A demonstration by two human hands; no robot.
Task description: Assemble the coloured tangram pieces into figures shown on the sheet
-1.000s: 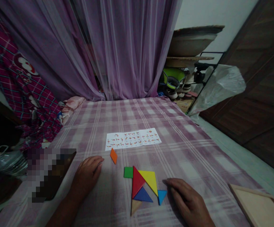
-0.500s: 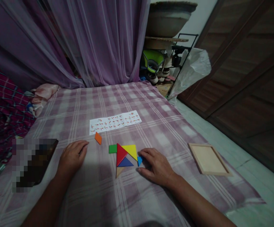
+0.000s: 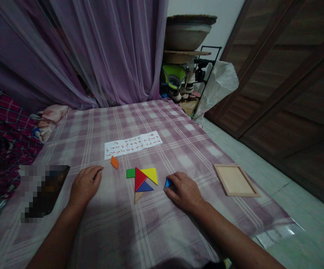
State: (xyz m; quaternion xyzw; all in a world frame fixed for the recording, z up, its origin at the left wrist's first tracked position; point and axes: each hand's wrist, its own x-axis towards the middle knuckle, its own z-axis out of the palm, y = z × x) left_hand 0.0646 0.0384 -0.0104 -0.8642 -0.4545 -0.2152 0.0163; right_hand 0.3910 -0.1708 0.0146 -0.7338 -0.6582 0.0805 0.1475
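My right hand (image 3: 183, 188) has a small light-blue triangle tangram piece (image 3: 168, 183) pinched between thumb and fingers. Left of it lies a joined figure: a green square (image 3: 130, 173), a red triangle (image 3: 140, 178), a yellow triangle (image 3: 151, 175), a dark-blue triangle (image 3: 145, 186) and a wood-coloured triangle (image 3: 140, 196). A gap separates the light-blue piece from the yellow one. My left hand (image 3: 86, 183) rests loosely on the cloth, thumb apart from the fingers, holding nothing. Just beyond its fingertips is an orange parallelogram (image 3: 114, 162).
Behind the pieces lies a printed sheet (image 3: 133, 145) of small coloured figures. A shallow wooden tray (image 3: 220, 181) is at the right, near the edge of the checked cloth (image 3: 117, 231). A dark, partly blurred-out device (image 3: 56, 198) lies left of my left hand.
My right hand has drawn the light-blue triangle to the right, away from the yellow triangle's corner. My left hand stays in place. The whole view has shifted slightly.
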